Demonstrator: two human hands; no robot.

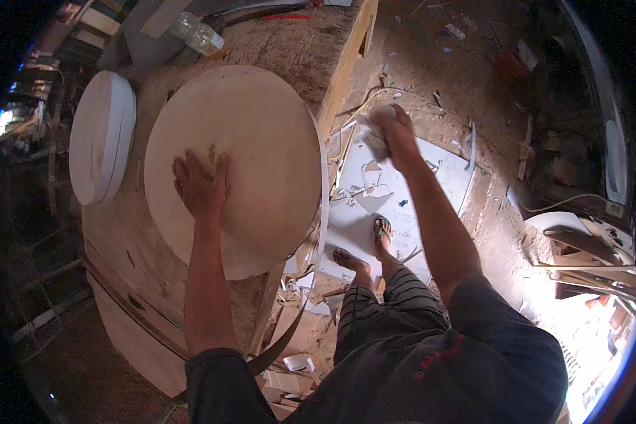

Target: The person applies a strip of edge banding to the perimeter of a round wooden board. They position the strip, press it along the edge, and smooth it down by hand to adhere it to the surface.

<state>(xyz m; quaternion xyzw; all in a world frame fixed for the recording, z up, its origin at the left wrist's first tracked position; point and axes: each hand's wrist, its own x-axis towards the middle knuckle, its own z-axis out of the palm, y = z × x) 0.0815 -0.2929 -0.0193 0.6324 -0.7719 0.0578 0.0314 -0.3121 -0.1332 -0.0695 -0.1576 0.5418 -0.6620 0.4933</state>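
Note:
A large round wooden disc [268, 162] lies flat on the workbench, its right rim reaching past the bench edge. My left hand [203, 185] rests on its face with fingers spread, holding nothing. Out to the right of the disc, over the floor, my right hand [397, 131] is closed around a crumpled whitish rag [374, 141]. A white edge strip [324, 205] runs along the disc's right rim and hangs down below it. Left of the disc sits a smaller pair of stacked discs [95, 138] with white edges.
A clear plastic bottle [199, 37] lies at the back of the workbench [159, 297]. A white board [438, 177] is on the floor under my feet, with scraps around it. A pale cable [558, 201] crosses the floor at right, near piled offcuts [586, 247].

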